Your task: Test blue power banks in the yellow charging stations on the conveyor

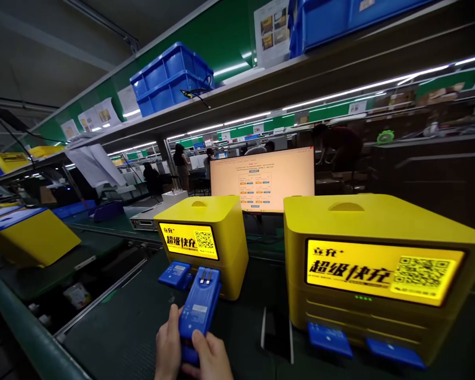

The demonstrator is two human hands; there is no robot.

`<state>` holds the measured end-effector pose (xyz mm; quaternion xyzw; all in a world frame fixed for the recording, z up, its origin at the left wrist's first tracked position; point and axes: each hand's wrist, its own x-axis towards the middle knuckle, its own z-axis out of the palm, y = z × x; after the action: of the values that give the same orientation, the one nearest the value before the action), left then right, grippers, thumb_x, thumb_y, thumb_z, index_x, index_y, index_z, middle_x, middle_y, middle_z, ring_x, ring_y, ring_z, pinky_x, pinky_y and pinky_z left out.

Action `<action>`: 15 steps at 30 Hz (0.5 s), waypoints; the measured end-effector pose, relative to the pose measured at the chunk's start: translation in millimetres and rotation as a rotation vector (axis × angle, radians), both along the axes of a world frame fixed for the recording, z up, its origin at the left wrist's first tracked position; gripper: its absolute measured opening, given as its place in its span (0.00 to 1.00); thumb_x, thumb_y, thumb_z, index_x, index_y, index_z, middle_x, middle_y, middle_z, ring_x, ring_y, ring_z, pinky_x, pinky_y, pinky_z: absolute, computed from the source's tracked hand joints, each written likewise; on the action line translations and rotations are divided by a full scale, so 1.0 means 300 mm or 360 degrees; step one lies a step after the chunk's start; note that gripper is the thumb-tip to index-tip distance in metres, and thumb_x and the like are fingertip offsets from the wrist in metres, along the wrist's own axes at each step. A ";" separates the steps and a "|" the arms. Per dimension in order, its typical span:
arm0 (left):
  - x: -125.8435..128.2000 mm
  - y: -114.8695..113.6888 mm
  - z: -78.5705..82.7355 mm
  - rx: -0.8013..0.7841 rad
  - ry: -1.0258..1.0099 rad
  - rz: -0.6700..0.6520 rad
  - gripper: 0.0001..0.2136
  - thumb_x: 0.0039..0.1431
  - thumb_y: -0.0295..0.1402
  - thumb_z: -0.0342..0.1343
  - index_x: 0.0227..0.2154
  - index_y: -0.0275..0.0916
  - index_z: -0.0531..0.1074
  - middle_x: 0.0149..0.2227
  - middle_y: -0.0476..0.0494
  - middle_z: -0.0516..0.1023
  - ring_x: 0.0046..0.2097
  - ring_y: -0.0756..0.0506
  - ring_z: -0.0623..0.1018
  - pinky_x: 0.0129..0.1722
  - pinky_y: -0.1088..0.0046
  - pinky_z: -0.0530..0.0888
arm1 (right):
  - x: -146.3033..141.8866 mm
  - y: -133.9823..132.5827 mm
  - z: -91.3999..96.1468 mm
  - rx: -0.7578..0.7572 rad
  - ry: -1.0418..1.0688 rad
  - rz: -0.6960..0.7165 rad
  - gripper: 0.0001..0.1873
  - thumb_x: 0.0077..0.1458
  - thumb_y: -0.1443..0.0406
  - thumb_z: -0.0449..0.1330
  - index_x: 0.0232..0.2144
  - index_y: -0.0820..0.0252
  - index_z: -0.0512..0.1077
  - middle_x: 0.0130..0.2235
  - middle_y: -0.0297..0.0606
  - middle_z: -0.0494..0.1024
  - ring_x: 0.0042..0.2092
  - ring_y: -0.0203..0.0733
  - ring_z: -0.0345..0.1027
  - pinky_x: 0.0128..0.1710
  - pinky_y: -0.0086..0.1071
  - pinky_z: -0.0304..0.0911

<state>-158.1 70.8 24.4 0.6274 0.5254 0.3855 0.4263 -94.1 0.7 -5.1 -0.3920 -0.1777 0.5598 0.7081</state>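
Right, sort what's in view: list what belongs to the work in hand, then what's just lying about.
In hand:
- blue power bank, gripped by left hand and right hand
- left yellow charging station, straight ahead of it
- second blue power bank, sticking out of that station

Lying about:
- right yellow charging station
- monitor
- blue crates on the shelf

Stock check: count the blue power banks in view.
4. One power bank is held by the left hand and right hand; one pokes out of the left yellow station; two protrude from the right station. Others may sit hidden inside.
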 end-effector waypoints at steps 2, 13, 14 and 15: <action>0.002 0.012 0.008 0.0041 0.0047 0.0003 0.36 0.50 0.63 0.39 0.35 0.34 0.76 0.33 0.37 0.78 0.42 0.32 0.75 0.46 0.58 0.69 | 0.006 0.002 0.014 -0.0021 -0.0025 -0.0015 0.46 0.27 0.32 0.60 0.33 0.66 0.73 0.36 0.46 0.73 0.40 0.54 0.69 0.32 0.41 0.68; 0.195 0.103 0.030 0.0871 -0.0229 0.0589 0.28 0.62 0.44 0.34 0.58 0.32 0.58 0.64 0.36 0.48 0.65 0.43 0.49 0.63 0.68 0.50 | 0.199 -0.023 0.095 0.0049 -0.0280 0.0055 0.43 0.29 0.32 0.59 0.35 0.62 0.74 0.37 0.44 0.75 0.41 0.48 0.67 0.34 0.34 0.61; 0.219 0.117 0.025 0.0863 -0.0232 0.0603 0.28 0.62 0.44 0.34 0.59 0.31 0.57 0.65 0.35 0.44 0.65 0.43 0.48 0.63 0.67 0.50 | 0.238 -0.074 0.071 0.0013 -0.0342 0.0031 0.42 0.29 0.33 0.60 0.34 0.62 0.75 0.38 0.44 0.75 0.41 0.48 0.67 0.33 0.33 0.61; 0.245 0.131 0.024 0.0853 -0.0229 0.0626 0.28 0.62 0.44 0.34 0.59 0.31 0.56 0.65 0.35 0.42 0.65 0.41 0.47 0.63 0.65 0.49 | 0.280 -0.136 0.043 -0.0022 -0.0402 0.0011 0.41 0.28 0.34 0.62 0.32 0.63 0.76 0.37 0.45 0.75 0.39 0.48 0.67 0.31 0.32 0.61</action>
<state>-84.5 110.2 31.6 0.5748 0.4850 0.6280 0.1998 -10.0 -39.9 7.7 -0.4636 -0.2628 0.5096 0.6755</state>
